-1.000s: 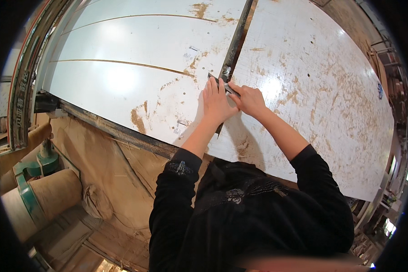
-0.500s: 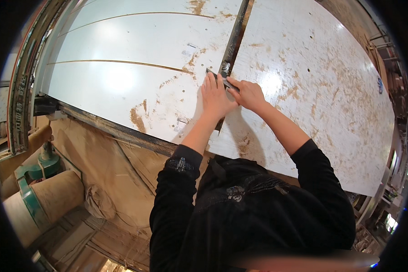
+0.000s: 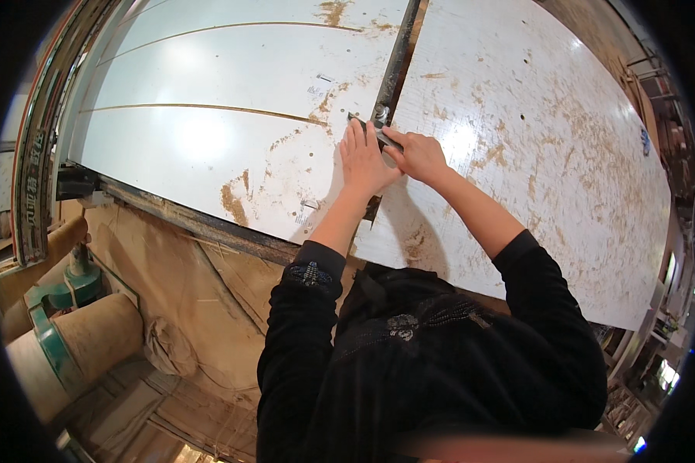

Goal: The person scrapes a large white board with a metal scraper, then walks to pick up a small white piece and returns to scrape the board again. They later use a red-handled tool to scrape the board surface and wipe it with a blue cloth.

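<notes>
My left hand (image 3: 367,166) lies with its fingers stretched out over a slim dark metal tool (image 3: 390,140), whose far tip pokes out past the fingertips. My right hand (image 3: 420,157) is closed around the tool's right end. Its exact kind is hard to make out, since the hands cover much of it. Both hands are close together above the gap between two white panels. Just beyond them, a small round metal fitting (image 3: 381,113) sits at the near end of a long dark bar (image 3: 398,65).
Sawdust is scattered across the left white panel (image 3: 201,166) and the right white panel (image 3: 548,193). Thin grooves run across the left panel. A metal rail (image 3: 201,221) follows its near edge. At lower left stands a green-banded cylindrical machine (image 3: 100,332) beside a crumpled bag (image 3: 167,347).
Both hands and the tool appear very slightly farther left, along with a small shift of the whole view. The hold on the tool looks the same.
</notes>
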The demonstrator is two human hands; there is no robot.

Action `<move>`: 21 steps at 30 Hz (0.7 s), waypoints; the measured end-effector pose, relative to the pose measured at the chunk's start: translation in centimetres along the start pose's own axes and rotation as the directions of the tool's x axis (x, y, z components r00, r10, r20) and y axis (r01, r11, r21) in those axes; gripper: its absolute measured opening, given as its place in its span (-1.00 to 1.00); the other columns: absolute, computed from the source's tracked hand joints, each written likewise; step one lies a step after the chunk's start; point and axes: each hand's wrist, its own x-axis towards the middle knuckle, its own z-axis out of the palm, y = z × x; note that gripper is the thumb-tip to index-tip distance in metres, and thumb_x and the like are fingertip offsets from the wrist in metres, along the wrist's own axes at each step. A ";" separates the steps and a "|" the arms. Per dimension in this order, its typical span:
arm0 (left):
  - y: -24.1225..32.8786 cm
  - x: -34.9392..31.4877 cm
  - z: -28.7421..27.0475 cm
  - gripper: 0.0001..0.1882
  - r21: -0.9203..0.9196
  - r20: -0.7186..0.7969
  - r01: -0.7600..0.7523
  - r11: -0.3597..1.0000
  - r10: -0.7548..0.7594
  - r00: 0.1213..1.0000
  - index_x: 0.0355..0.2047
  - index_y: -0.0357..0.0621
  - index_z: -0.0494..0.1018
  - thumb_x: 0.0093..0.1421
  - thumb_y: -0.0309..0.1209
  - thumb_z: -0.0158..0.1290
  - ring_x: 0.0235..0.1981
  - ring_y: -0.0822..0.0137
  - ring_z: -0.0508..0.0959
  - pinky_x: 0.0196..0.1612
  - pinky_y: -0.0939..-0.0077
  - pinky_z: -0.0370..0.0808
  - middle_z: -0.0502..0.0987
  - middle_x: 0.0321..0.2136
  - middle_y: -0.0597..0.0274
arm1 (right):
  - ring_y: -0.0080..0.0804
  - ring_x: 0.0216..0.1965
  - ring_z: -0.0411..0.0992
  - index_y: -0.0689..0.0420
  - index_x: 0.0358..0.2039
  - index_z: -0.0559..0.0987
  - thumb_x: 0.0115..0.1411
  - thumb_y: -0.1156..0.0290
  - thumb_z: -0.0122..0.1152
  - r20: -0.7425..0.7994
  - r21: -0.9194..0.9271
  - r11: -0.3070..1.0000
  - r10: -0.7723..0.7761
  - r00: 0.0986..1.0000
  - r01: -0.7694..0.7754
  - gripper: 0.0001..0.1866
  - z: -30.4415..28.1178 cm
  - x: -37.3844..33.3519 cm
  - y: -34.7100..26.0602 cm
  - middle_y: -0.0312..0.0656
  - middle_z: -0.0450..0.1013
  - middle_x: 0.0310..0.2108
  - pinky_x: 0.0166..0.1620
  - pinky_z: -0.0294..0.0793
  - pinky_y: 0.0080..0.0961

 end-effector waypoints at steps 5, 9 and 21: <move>0.2 0.2 0.1 0.16 0.046 -0.030 -0.003 0.999 0.005 1.000 0.30 -0.30 -0.02 -0.19 0.03 0.28 0.37 -0.13 -0.08 0.33 -0.07 -0.10 -0.06 0.31 -0.32 | -0.10 -0.43 0.53 -0.12 0.03 0.53 0.19 0.04 0.12 -0.051 -0.009 0.999 -0.036 0.998 0.035 -0.58 0.0 0.5 0.3 -0.08 0.53 -0.49 -0.39 0.49 -0.24; 0.2 0.3 -0.1 0.15 0.001 -0.083 -0.030 1.000 0.030 0.996 0.29 -0.32 0.00 -0.20 0.03 0.28 0.36 -0.13 -0.05 0.32 -0.07 -0.09 -0.03 0.29 -0.32 | -0.10 -0.44 0.52 -0.12 0.03 0.54 0.19 0.05 0.13 -0.033 0.001 1.000 -0.027 0.999 0.027 -0.58 0.0 -0.3 0.3 -0.08 0.53 -0.48 -0.39 0.49 -0.25; 0.6 0.0 0.8 0.15 0.076 -0.044 -0.004 0.997 0.008 0.999 0.29 -0.32 0.00 -0.20 -0.01 0.30 0.36 -0.17 -0.07 0.33 -0.04 -0.09 -0.08 0.30 -0.35 | -0.14 -0.46 0.52 -0.12 0.03 0.55 0.19 0.05 0.14 -0.029 -0.048 0.999 -0.010 1.000 0.009 -0.58 0.1 -0.3 0.7 -0.09 0.55 -0.45 -0.39 0.50 -0.26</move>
